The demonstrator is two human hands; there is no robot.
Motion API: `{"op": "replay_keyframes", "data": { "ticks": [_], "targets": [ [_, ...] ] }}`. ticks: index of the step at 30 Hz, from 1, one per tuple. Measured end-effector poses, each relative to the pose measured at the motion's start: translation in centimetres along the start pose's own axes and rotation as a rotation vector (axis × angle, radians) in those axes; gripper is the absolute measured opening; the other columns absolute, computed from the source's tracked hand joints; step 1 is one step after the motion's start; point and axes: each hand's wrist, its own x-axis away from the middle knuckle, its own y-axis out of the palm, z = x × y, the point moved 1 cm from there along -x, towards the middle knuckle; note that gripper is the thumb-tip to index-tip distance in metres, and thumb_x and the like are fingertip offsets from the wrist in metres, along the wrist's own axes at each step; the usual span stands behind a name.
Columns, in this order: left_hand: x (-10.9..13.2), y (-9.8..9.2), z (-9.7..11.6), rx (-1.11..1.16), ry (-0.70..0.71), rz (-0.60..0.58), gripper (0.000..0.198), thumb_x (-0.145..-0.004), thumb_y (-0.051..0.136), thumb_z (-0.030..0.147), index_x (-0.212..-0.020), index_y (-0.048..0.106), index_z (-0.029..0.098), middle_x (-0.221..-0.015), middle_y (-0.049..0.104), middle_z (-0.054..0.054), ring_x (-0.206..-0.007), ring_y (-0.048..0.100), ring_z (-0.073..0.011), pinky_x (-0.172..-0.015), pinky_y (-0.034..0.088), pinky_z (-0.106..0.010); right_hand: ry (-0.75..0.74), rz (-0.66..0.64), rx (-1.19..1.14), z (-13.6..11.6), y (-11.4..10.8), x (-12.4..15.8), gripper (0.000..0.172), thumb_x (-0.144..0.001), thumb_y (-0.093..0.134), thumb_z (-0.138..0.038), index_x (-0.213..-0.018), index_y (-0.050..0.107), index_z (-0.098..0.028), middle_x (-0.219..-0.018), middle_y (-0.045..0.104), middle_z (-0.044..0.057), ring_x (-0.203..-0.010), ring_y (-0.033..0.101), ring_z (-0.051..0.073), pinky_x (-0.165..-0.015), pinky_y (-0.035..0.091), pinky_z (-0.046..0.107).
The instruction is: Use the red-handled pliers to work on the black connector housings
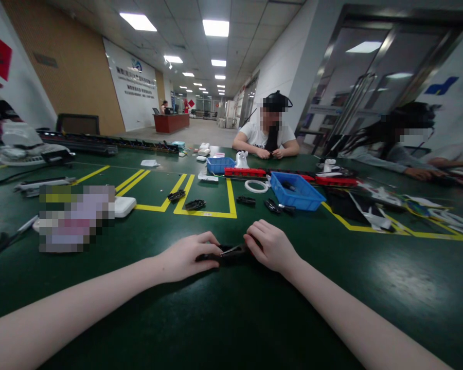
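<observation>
On the green table (146, 318), a dark elongated part (231, 258) lies between my two hands. My left hand (195, 255) has its thumb and fingers closed round the left end of this part. A thin metallic piece (231, 251) rests over the middle of it. At the right end, my right hand (268, 245) is curled with thumb and forefinger near the metallic piece; what they pinch is too small to make out. Beyond my hands lie similar black parts: one (195, 205) inside a yellow outline, another (176, 195) to its left, and one (246, 200) to the right.
A blue tray (297, 198) holds dark items, and a smaller blue tray (216, 165) stands farther back. A white ring (256, 186) lies between them. Red strips (245, 172) cross the table. A white case (124, 206) lies at left. People sit across and at right.
</observation>
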Motion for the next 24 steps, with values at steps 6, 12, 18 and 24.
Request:
{"op": "replay_keyframes", "data": {
  "ticks": [6, 12, 18, 24],
  "targets": [
    [0.04, 0.05, -0.13, -0.01, -0.012, 0.004, 0.022, -0.093, 0.058, 0.025, -0.114, 0.063, 0.023, -0.118, 0.057, -0.005, -0.099, 0.061, -0.0202, -0.089, 0.051, -0.036, 0.022, -0.002, -0.004, 0.1, -0.09, -0.02, 0.027, -0.098, 0.039, -0.028, -0.077, 0.054, -0.02, -0.076, 0.06, 0.006, -0.071, 0.051, 0.018, -0.064, 0.039, 0.032],
    [0.05, -0.02, -0.16, -0.021, -0.005, -0.004, 0.024, -0.093, 0.058, 0.025, -0.116, 0.063, 0.024, -0.118, 0.057, -0.005, -0.1, 0.061, -0.0199, -0.089, 0.051, -0.035, 0.046, -0.008, -0.002, 0.67, -0.17, -0.07, 0.03, -0.098, 0.038, -0.028, -0.074, 0.054, -0.02, -0.073, 0.059, 0.006, -0.07, 0.051, 0.017, -0.063, 0.039, 0.031],
    [0.03, -0.05, -0.12, -0.015, 0.005, 0.006, 0.024, -0.093, 0.059, 0.026, -0.116, 0.063, 0.024, -0.118, 0.057, -0.005, -0.098, 0.062, -0.0201, -0.088, 0.051, -0.035, 0.067, -0.013, 0.0, 0.79, -0.28, -0.08, 0.03, -0.098, 0.039, -0.028, -0.073, 0.054, -0.02, -0.073, 0.059, 0.006, -0.07, 0.052, 0.017, -0.063, 0.04, 0.031],
    [0.11, -0.01, -0.24, -0.014, 0.012, 0.009, 0.023, -0.093, 0.059, 0.026, -0.115, 0.064, 0.024, -0.119, 0.057, -0.005, -0.099, 0.062, -0.0202, -0.088, 0.051, -0.035, 0.075, -0.028, 0.002, 0.57, -0.3, -0.09, 0.032, -0.099, 0.037, -0.03, -0.073, 0.054, -0.02, -0.074, 0.061, 0.006, -0.07, 0.053, 0.018, -0.064, 0.041, 0.032]
  ]
}}
